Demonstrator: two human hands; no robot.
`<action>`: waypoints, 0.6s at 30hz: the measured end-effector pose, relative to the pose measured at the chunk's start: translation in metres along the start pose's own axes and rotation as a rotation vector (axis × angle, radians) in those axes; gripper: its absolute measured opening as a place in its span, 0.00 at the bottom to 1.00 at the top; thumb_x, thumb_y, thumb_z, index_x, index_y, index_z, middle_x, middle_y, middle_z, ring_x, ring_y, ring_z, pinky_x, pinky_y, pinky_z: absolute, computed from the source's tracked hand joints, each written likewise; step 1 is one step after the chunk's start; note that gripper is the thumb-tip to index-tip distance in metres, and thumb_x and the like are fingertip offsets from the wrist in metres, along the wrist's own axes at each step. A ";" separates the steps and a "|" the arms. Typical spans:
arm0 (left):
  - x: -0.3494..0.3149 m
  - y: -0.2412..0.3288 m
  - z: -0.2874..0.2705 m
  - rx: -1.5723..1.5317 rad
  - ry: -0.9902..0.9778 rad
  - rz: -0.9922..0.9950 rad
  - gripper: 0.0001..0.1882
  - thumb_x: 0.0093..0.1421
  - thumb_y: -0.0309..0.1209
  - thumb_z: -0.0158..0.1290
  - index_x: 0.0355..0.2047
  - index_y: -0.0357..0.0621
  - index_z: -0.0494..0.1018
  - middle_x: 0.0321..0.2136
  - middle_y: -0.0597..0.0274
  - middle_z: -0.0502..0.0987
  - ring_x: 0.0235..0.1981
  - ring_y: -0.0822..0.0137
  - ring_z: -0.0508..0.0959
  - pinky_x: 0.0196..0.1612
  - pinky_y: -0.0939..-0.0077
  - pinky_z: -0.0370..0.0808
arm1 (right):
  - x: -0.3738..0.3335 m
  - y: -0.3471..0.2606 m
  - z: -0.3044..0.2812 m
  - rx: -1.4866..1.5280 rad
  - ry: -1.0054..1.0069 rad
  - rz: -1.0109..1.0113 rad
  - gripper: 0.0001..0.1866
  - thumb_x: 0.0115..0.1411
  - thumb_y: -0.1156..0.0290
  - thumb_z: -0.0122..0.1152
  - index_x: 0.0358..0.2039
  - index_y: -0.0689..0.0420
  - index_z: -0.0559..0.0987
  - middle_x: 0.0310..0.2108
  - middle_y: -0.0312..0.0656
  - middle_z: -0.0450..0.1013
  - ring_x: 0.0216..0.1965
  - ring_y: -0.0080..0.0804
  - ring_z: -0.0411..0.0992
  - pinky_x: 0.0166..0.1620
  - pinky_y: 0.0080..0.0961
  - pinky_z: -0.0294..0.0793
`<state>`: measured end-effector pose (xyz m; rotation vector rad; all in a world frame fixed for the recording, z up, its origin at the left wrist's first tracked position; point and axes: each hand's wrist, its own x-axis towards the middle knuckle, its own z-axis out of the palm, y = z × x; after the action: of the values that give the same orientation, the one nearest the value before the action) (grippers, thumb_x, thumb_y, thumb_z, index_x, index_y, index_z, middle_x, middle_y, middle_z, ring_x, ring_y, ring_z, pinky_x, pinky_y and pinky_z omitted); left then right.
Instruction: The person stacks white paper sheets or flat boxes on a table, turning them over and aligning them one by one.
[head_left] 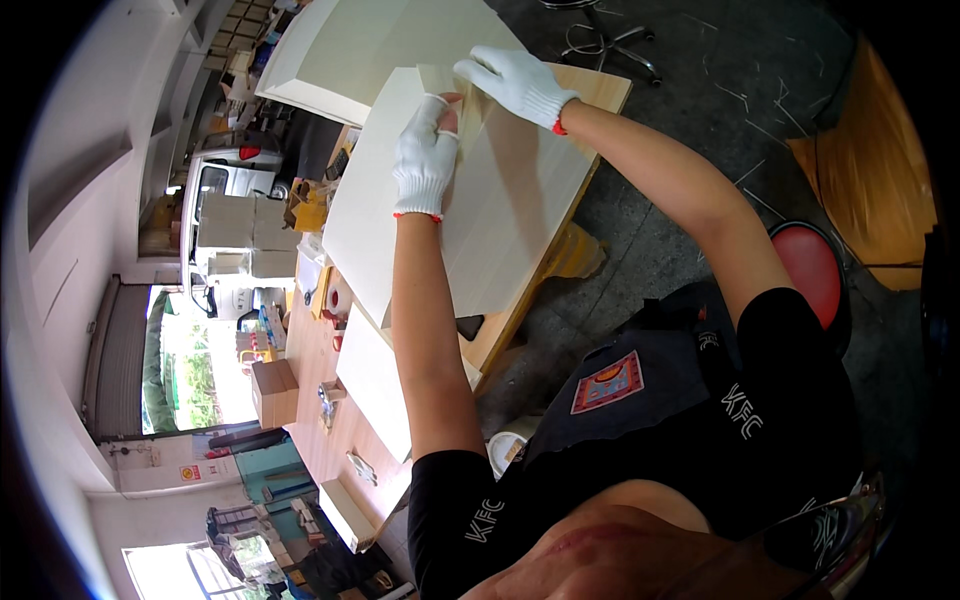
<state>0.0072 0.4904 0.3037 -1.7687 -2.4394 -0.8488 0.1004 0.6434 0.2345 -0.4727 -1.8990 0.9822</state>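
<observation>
The left hand wears a white knitted glove with a red-edged cuff. Bare skin shows at its fingers, which are partly bent beside a pale wooden strip; whether they grip it cannot be told. The right hand, in a matching glove, is extended, with the fingers together and the thumb slightly apart. The strip lies between the two hands, over a broad pale panel.

The panel is flat and straight-edged, with a faint wood grain; a shadow crosses it below the right hand. A yellowish wooden worktop shows below and to the right of the right hand. Beyond the hands stands a large pale wooden piece with flat, angled faces.

Containers: left of the left hand, pale cardboard boxes are stacked in a block; their contents cannot be seen. Nearer the left hand is a yellow container, its contents too small to identify. Below and left of that hand, a brown carton and a long, pale rectangular box rest at the edge of a long wood-surfaced table. Below the left hand, near the left elbow, stands a round white bucket; its contents are unclear.
</observation>
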 end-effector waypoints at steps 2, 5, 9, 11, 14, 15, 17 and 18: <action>0.000 -0.006 0.003 -0.018 0.016 0.070 0.17 0.60 0.33 0.59 0.50 0.49 0.75 0.44 0.53 0.81 0.49 0.54 0.80 0.50 0.67 0.74 | 0.000 -0.001 0.002 0.010 0.020 -0.012 0.24 0.65 0.47 0.48 0.32 0.57 0.75 0.26 0.50 0.74 0.31 0.52 0.72 0.35 0.44 0.69; 0.001 -0.005 0.004 -0.003 -0.026 -0.008 0.19 0.60 0.35 0.61 0.51 0.47 0.74 0.47 0.57 0.80 0.52 0.61 0.78 0.53 0.70 0.72 | -0.002 -0.002 -0.001 0.013 -0.011 0.032 0.24 0.65 0.47 0.48 0.32 0.57 0.75 0.26 0.50 0.74 0.31 0.52 0.72 0.35 0.44 0.69; 0.002 -0.011 0.007 -0.007 0.029 0.064 0.18 0.60 0.33 0.59 0.51 0.51 0.75 0.43 0.52 0.81 0.48 0.55 0.80 0.48 0.68 0.74 | -0.001 -0.003 -0.002 0.019 0.002 0.012 0.24 0.65 0.47 0.48 0.31 0.57 0.75 0.26 0.49 0.74 0.30 0.51 0.72 0.35 0.43 0.69; 0.000 -0.006 0.005 -0.030 0.023 0.064 0.17 0.61 0.32 0.58 0.51 0.52 0.75 0.43 0.53 0.81 0.46 0.57 0.81 0.47 0.68 0.74 | -0.001 -0.005 -0.003 0.016 0.003 -0.003 0.24 0.65 0.46 0.48 0.32 0.57 0.75 0.26 0.49 0.74 0.30 0.51 0.72 0.35 0.42 0.69; -0.001 -0.007 0.010 -0.066 0.156 0.107 0.16 0.62 0.32 0.54 0.51 0.52 0.75 0.41 0.56 0.81 0.42 0.59 0.81 0.45 0.70 0.74 | -0.003 -0.010 -0.008 0.000 -0.069 0.052 0.23 0.65 0.47 0.49 0.33 0.57 0.76 0.26 0.49 0.74 0.30 0.50 0.73 0.35 0.42 0.69; 0.000 -0.007 0.009 -0.037 0.108 0.091 0.15 0.63 0.32 0.54 0.51 0.52 0.75 0.41 0.56 0.81 0.42 0.59 0.81 0.45 0.70 0.74 | -0.003 -0.009 -0.008 -0.006 -0.058 0.055 0.23 0.65 0.47 0.49 0.34 0.56 0.76 0.26 0.49 0.74 0.31 0.50 0.73 0.35 0.42 0.69; 0.002 -0.007 0.004 0.023 0.013 0.057 0.14 0.63 0.32 0.53 0.49 0.51 0.76 0.41 0.57 0.81 0.42 0.59 0.81 0.46 0.70 0.74 | -0.002 -0.006 -0.005 -0.017 -0.037 0.062 0.23 0.65 0.47 0.49 0.34 0.56 0.77 0.27 0.49 0.75 0.31 0.50 0.73 0.35 0.42 0.69; 0.002 -0.007 0.003 0.011 0.002 0.045 0.14 0.63 0.32 0.54 0.49 0.50 0.76 0.41 0.57 0.81 0.43 0.59 0.81 0.47 0.70 0.74 | -0.002 -0.004 -0.004 -0.009 -0.026 0.051 0.23 0.65 0.48 0.49 0.34 0.56 0.77 0.27 0.49 0.75 0.31 0.51 0.73 0.36 0.42 0.70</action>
<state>0.0010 0.4923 0.2984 -1.8104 -2.3882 -0.8311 0.1048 0.6413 0.2378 -0.5177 -1.9234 1.0183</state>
